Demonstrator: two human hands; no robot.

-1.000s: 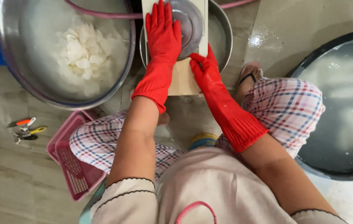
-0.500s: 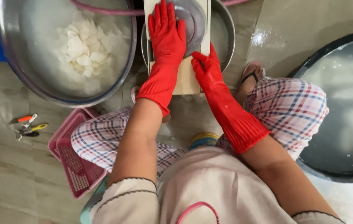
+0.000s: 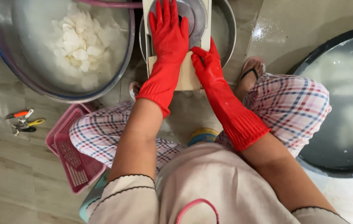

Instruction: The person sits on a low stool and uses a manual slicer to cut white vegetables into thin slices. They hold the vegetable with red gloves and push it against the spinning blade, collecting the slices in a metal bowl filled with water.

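The left hand [image 3: 169, 35], in a red rubber gloves, lay flat on the round metal disc of a wooden slicer board [image 3: 184, 74], fingers stretched out and held close together, pressing down; whether anything lay under the palm could not be told. The right hand [image 3: 206, 62], also gloved in red, gripped the board's lower right edge, fingers curled against the wood. The board rested across a steel bowl [image 3: 226, 29] directly in front of the person's knees.

To the left stood a large steel basin [image 3: 27, 79] holding pale white slices [image 3: 81, 41] in water, its rim just beside the smaller bowl. A pink hose [image 3: 110, 5] crossed the top of the basin. A large dark tub [image 3: 330, 157] of cloudy liquid stood to the right, close against the checked trouser leg. A pink plastic basket [image 3: 71, 153] lay beside the left knee, and small peelers [image 3: 23, 122] with orange and yellow handles lay on the floor further left. A sandalled foot [image 3: 251, 74] showed beside the board.

The floor [image 3: 2, 182] was grey tile, wet in patches near the bowl.
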